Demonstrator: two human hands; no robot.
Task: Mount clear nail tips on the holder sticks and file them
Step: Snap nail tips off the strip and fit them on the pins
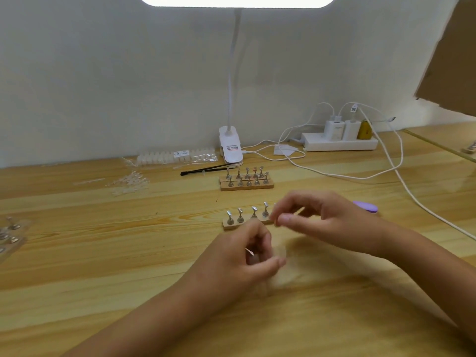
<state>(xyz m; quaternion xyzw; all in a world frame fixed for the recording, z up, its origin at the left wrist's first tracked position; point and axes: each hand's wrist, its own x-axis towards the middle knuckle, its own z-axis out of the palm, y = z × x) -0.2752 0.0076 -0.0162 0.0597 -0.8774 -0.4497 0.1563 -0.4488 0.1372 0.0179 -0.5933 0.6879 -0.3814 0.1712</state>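
"Two hands over a wooden table [103,253]. What lies to their left?"

"At the far left edge, a few metal holder sticks [11,225] rest on a clear sheet. Further in, loose clear nail tips [128,181] are scattered near the wall, beside a clear packet [177,157] of more tips."

"And the middle?"

"A white clip lamp [230,148] stands by the wall, with a thin black tool [203,169] lying just before it. In front of that, a wooden base [246,186] carries two rows of upright sticks. Nearer the person, a wooden strip [229,226] bears four upright sticks in one row."

"The hands?"

"The left hand [231,264], just before the strip, curls its fingers around a small pale sliver [249,251]; blur hides what it is. The right hand [322,217] hovers at the strip's right end, thumb and forefinger brought together. I cannot tell whether they grip anything."

"Further right?"

"A purple block [365,206] shows behind the right hand. A white power strip [340,145] with plugs sits by the wall, and brown cardboard [448,55] fills the top right corner."
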